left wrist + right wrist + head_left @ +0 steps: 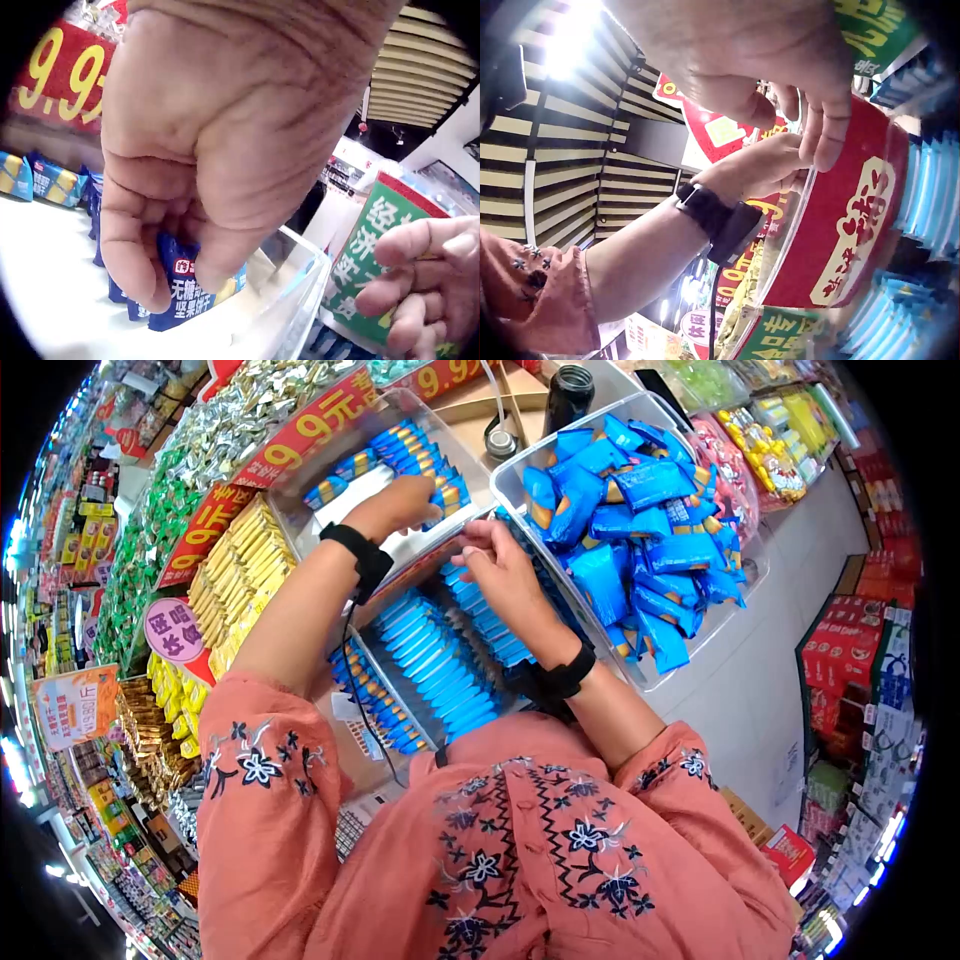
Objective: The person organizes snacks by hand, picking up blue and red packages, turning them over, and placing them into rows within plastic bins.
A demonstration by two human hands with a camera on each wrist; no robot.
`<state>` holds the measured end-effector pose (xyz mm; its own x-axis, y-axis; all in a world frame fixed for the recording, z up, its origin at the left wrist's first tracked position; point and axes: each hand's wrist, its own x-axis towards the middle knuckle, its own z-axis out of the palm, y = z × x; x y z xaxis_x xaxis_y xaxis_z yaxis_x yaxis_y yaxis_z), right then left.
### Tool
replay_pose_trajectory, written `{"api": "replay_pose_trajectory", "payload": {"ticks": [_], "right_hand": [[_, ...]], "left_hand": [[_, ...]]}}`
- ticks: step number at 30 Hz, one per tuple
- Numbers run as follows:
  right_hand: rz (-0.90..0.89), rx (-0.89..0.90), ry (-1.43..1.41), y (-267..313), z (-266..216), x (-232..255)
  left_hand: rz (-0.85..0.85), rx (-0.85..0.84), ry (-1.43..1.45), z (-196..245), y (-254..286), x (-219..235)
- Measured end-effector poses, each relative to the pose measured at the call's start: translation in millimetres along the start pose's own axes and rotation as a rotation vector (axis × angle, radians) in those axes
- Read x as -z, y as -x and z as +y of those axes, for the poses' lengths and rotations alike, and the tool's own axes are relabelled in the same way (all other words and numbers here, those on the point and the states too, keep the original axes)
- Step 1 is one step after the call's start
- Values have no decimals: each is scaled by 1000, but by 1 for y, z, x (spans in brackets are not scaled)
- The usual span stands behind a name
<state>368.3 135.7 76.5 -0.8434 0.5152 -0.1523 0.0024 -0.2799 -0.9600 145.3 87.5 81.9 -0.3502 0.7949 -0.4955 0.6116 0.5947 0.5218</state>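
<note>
My left hand (395,508) reaches down into a clear bin (345,510) with a white base. In the left wrist view its thumb and fingers pinch a dark blue biscuit packet (184,296), at the end of a row of similar packets. Part of that row is hidden behind the fingers. My right hand (510,585) is at the bin's near edge with its fingers loosely bent. The right wrist view shows those fingertips (826,146) right at the clear rim above a red sign panel (847,202), with no packet in them.
A tub of loose blue packets (650,510) stands on the right. Below my hands, a lower bin holds stacked light-blue packets (435,660). Yellow-wrapped sticks (240,570) lie to the left, beside red price signs (290,445). A dark bottle (568,400) stands behind.
</note>
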Motion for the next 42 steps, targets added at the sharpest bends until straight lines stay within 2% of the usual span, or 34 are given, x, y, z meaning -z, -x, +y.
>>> {"api": "replay_pose_trajectory", "payload": {"ticks": [4,7,10,16,19,22,27,31,32,34,35,37,39,40,42], "right_hand": [[-13,-84,11,-5,9,6],[0,-90,-29,-6,10,5],[-20,-123,-34,-4,8,2],[-48,-166,-23,-1,5,1],[-64,-161,-40,3,4,-1],[-73,-136,-42,9,1,-4],[-121,-138,-21,20,-9,-3],[-178,-66,53,35,-25,-5],[-199,-42,75,39,-29,-5],[-231,23,60,47,-37,-4],[-262,73,129,54,-44,1],[-273,92,179,75,-89,12],[-205,255,313,89,-112,33],[-162,281,323,98,-130,45],[35,401,483,108,-154,75]], "left_hand": [[-64,20,-110,-6,-32,-13],[-28,-4,-238,-11,-44,-22],[42,-144,-416,-13,-43,-23],[127,-137,-711,4,-33,-20],[98,-76,-782,8,-34,-20],[70,-51,-751,13,-31,-16],[130,-86,-734,11,-20,-8],[118,-21,-707,23,-8,3],[162,-78,-684,18,-4,5],[209,-59,-638,27,6,13],[211,-46,-628,31,9,17],[242,4,-575,57,30,33],[358,-84,-256,78,65,44],[393,-91,-144,89,81,46],[452,-158,136,106,115,38]]}}
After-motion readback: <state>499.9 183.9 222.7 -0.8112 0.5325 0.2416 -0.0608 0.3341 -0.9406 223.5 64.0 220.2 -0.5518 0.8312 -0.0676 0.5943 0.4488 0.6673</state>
